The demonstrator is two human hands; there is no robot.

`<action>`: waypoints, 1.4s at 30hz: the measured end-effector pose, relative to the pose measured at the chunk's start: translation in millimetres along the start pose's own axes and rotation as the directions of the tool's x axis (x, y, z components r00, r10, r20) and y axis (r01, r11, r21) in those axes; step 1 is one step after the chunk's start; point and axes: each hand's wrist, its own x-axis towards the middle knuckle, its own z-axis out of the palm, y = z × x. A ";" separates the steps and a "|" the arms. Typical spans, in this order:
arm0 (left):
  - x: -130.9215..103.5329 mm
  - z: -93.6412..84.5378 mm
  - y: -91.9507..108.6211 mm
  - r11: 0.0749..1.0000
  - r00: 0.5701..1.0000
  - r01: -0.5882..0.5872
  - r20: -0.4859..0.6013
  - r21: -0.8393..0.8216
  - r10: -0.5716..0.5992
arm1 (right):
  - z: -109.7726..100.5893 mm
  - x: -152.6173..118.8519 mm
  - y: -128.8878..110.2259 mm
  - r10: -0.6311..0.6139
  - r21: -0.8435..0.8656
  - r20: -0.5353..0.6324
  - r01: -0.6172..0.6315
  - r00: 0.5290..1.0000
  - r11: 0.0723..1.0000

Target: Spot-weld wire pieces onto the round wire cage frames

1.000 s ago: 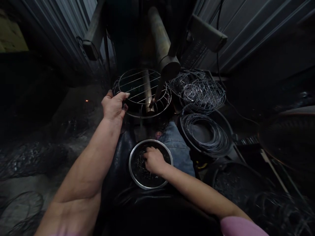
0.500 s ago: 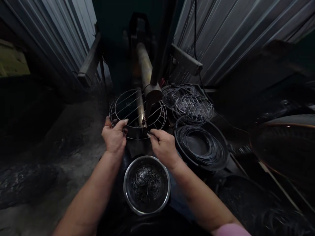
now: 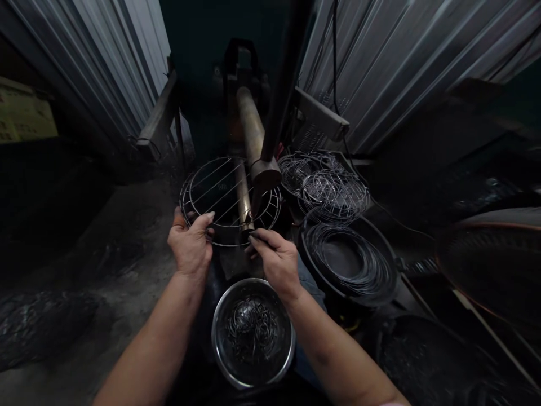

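Note:
A round wire rack (image 3: 217, 201), two rings joined by parallel bars, lies around the lower brass-coloured arm (image 3: 243, 194) of a machine. My left hand (image 3: 190, 242) is closed on the rack's near left rim, thumb on top. At the near rim, by the lower arm's tip, my right hand (image 3: 276, 256) is pinched together; whatever sits between its fingertips is too small or hidden to make out. The thick upper arm (image 3: 253, 129) ends just above the rack. Below my hands stands a metal bowl (image 3: 216, 332) with a tangle of short bent wires (image 3: 253, 327).
To the right, a dark round pan (image 3: 391, 270) holds coiled wire rings (image 3: 313, 242). Behind it lies a pile of wire racks (image 3: 333, 192). A dark upright bar (image 3: 281, 84) rises beside the upper arm. Corrugated metal sheets (image 3: 380, 73) flank the machine, and a yellow crate (image 3: 27, 113) sits far left.
The rack has moved slightly left relative to the machine's arms, with my left hand still on it. My right hand has shifted slightly left too. The whole view has tilted up a little.

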 end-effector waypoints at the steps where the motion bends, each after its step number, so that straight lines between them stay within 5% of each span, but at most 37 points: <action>1: -0.5 -0.3 -0.6 1.000 1.000 0.006 0.005 0.003 -0.006 | -0.2 1.1 2.4 0.001 -0.014 -0.006 -0.001 1.000 1.000; 13: -9.5 7.1 1.4 1.000 1.000 0.010 -0.012 -0.028 -0.011 | 7.3 12.8 11.3 0.106 -0.028 -0.154 -0.111 0.982 0.993; 28: 5.5 5.3 -4.6 1.000 1.000 0.005 0.004 0.012 -0.005 | 14.9 23.5 11.1 0.067 -0.055 -0.172 -0.078 0.983 0.995; 36: 13.8 9.3 -6.2 0.999 0.999 0.024 -0.037 0.023 -0.023 | 8.6 26.8 4.4 0.117 -0.049 -0.098 -0.123 0.988 0.991; 42: 13.4 10.6 -4.7 0.998 0.997 0.067 -0.048 0.019 -0.066 | -7.8 19.1 11.0 0.073 -0.237 -0.005 -0.072 0.997 0.969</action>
